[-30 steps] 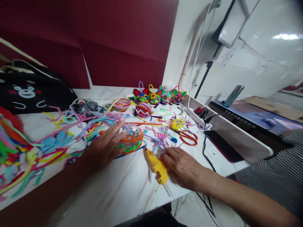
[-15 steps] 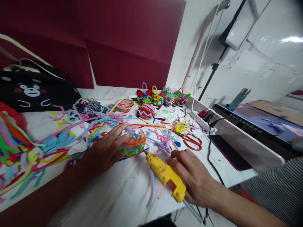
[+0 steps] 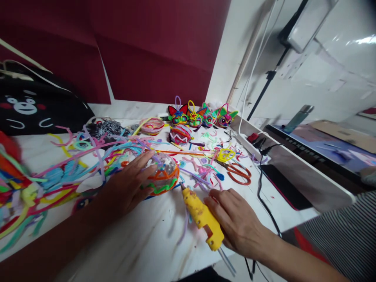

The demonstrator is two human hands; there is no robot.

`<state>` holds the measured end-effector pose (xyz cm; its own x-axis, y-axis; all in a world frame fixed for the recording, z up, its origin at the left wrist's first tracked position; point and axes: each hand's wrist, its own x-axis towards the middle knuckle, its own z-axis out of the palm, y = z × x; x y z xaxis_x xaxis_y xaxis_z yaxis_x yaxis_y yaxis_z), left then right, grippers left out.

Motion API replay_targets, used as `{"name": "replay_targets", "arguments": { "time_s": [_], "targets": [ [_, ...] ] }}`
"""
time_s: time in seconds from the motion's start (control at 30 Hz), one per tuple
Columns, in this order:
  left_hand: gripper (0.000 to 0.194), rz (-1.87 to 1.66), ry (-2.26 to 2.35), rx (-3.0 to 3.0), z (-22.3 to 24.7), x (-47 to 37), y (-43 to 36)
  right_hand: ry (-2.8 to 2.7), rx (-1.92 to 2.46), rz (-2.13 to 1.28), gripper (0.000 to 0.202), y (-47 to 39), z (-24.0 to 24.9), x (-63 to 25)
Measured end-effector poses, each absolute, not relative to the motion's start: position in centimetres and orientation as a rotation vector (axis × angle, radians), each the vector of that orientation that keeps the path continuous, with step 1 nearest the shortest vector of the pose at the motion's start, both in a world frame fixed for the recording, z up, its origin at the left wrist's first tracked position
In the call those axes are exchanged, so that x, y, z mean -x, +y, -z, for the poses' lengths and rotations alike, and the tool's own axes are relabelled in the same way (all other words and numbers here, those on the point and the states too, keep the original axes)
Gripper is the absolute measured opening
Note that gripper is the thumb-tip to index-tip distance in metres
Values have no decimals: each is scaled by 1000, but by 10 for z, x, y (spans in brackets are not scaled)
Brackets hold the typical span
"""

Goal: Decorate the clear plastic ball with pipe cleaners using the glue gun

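My left hand (image 3: 131, 184) rests with its fingers over the side of a clear plastic ball (image 3: 166, 175), steadying it on the table. Orange and wavy green pipe cleaners run round the ball. In my right hand (image 3: 235, 215) is a yellow hot glue gun (image 3: 201, 211), its nozzle pointing up and left just beside the ball. A clear glue stick (image 3: 226, 261) pokes out of its back end. My fingers on the glue gun's far side are partly hidden. A purple pipe cleaner (image 3: 184, 231) lies under the gun.
Loose pipe cleaners (image 3: 67, 172) cover the left and middle of the table. Orange-handled scissors (image 3: 239, 174) lie right of the ball. Several cat-faced ornaments (image 3: 194, 118) stand at the back. A black phone (image 3: 284, 186) and cables are on the right, near a person's striped sleeve (image 3: 346, 235).
The view has shifted slightly. The glue gun is tilted a little more upright, its nozzle still near the ball. My left hand stays on the ball.
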<state>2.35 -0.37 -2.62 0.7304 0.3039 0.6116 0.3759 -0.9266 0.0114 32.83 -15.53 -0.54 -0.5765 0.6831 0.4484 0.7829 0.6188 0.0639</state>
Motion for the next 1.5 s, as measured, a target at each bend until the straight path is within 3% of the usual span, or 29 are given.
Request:
{"name": "replay_targets", "arguments": {
  "time_s": [0.17,0.4,0.53,0.63,0.83,0.93,1.0,1.2,1.5],
  "targets": [
    [56,934,-586,2804,25,-21,-5,-2394,1306,531,34,-152,0,-342],
    [56,899,-609,2824,25,-21,-4,-2255,1687,1232,31,-125,-4,-380],
    [57,870,-657,2830,26,-22,-4,-2263,1817,1319,30,-116,-9,-384],
    [55,884,-645,2827,26,-22,-5,-2334,1733,1130,29,-119,-8,-376],
    [54,912,-616,2820,26,-23,-5,-2171,1456,144,40,-125,-17,-367],
    [52,854,-687,2814,24,-24,-7,-2038,1358,-135,22,-119,-31,-367],
    [53,869,-679,2811,23,-24,-8,-1960,1325,-238,11,-115,-37,-368],
    [52,918,-611,2813,25,-24,-7,-1826,1299,-485,28,-116,-36,-357],
    [55,947,-531,2779,25,-24,-8,-2132,978,-465,11,-117,-45,-309]
  ]
}}
